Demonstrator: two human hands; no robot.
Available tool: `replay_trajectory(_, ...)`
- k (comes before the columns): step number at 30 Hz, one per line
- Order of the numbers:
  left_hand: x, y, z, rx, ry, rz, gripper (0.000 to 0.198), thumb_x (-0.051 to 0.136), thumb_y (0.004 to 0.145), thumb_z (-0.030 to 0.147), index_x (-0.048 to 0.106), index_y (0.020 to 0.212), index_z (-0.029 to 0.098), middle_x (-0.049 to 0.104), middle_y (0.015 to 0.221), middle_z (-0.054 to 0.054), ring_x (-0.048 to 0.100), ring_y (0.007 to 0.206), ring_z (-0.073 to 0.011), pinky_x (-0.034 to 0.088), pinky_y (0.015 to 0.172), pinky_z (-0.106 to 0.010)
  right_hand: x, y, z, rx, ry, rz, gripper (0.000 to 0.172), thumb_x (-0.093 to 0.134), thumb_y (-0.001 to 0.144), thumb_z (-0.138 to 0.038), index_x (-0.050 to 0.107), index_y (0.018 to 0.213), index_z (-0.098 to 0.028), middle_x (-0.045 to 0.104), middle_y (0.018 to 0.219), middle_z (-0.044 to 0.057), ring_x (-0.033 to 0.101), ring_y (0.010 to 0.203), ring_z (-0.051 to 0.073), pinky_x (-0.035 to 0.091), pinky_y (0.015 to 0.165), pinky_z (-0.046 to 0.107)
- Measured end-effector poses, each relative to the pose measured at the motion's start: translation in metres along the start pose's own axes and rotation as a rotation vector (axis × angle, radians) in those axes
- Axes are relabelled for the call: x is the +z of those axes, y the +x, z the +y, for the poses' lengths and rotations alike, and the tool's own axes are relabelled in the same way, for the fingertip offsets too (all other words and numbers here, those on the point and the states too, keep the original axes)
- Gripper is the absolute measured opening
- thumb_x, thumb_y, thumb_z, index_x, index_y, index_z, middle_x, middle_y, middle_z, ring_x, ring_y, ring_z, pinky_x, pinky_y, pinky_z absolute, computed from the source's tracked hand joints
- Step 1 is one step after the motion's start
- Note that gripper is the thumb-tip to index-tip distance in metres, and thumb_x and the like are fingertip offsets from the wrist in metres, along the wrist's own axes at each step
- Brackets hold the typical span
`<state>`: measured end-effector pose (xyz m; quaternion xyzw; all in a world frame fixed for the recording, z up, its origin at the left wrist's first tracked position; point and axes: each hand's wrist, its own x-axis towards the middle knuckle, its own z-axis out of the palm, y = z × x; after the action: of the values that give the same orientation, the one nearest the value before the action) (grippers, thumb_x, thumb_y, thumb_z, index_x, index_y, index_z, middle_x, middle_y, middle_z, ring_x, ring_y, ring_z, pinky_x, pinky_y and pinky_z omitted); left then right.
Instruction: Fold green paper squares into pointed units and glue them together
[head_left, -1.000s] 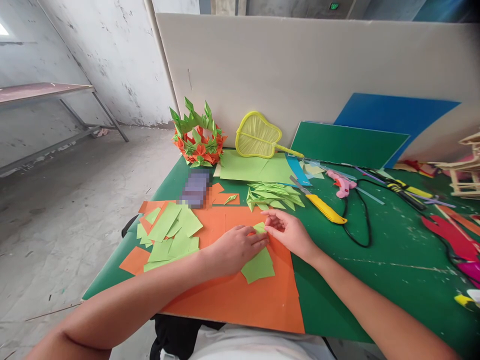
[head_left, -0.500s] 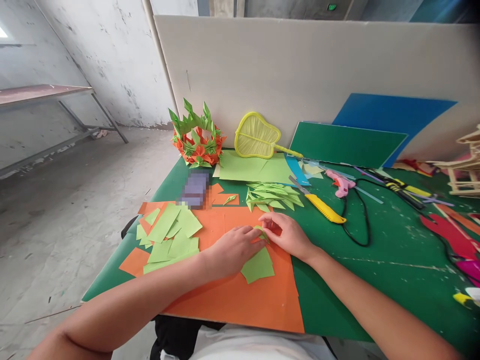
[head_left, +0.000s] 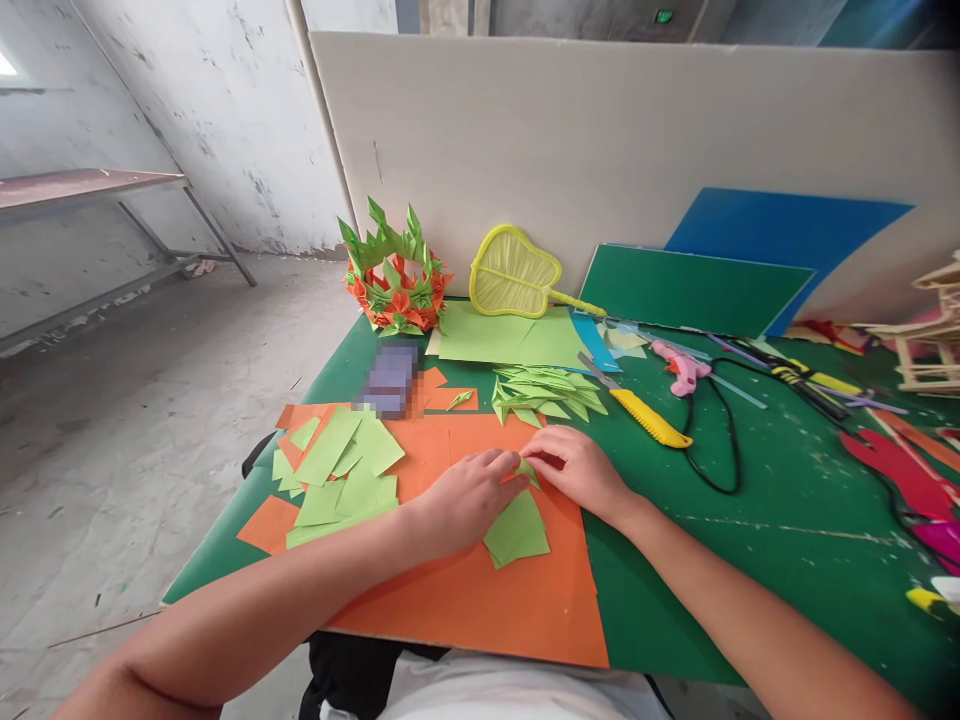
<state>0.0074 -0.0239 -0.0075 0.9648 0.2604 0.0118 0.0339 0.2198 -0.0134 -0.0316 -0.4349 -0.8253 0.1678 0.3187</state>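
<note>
Over the orange paper sheet (head_left: 450, 600), both hands meet at a small folded piece of green paper (head_left: 530, 474). My left hand (head_left: 472, 497) comes in from the left with its fingers closed on the near side of the piece. My right hand (head_left: 579, 468) pinches its far edge between thumb and index finger. Part of the piece is hidden by the fingers. Just below lies a flat green paper square (head_left: 519, 532). A pile of pointed, folded green paper leaves (head_left: 551, 392) rests behind the hands. Loose green paper squares (head_left: 349, 475) are scattered at the left.
A yellow utility knife (head_left: 651, 418) with its blade out lies right of the leaves. Beyond it is a pink glue gun (head_left: 679, 367) with a black cord. A green and orange paper crown (head_left: 396, 285) and a yellow fan (head_left: 514, 270) stand at the back.
My right hand has shifted slightly left, its thumb and index finger closing together on the folded green paper. My left hand has barely moved.
</note>
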Motion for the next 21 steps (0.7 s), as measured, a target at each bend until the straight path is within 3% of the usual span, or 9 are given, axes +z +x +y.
replay_trajectory(11, -0.0020, -0.0009, -0.0006, -0.030, 0.012, 0.016, 0.045, 0.045, 0.085, 0.010, 0.049, 0.128, 0.021, 0.043, 0.125, -0.013, 0.052, 0.093, -0.0216, 0.048, 0.079, -0.033, -0.0032, 0.0037, 0.0045, -0.110, -0.037, -0.025, 0.018, 0.051, 0.091, -0.017, 0.066, 0.082, -0.021, 0.064, 0.079, 0.003, 0.057, 0.079, 0.017, 0.046, 0.070, 0.029)
replay_trajectory(21, 0.0008, -0.0008, -0.0021, -0.004, 0.052, 0.025, 0.047, 0.047, 0.085, 0.012, 0.047, 0.131, 0.019, 0.047, 0.124, -0.014, 0.051, 0.099, -0.0237, 0.047, 0.083, -0.034, -0.0042, 0.0031, 0.0088, -0.152, -0.094, -0.079, 0.021, 0.049, 0.094, -0.020, 0.068, 0.088, -0.021, 0.065, 0.082, 0.005, 0.056, 0.080, 0.018, 0.046, 0.070, 0.031)
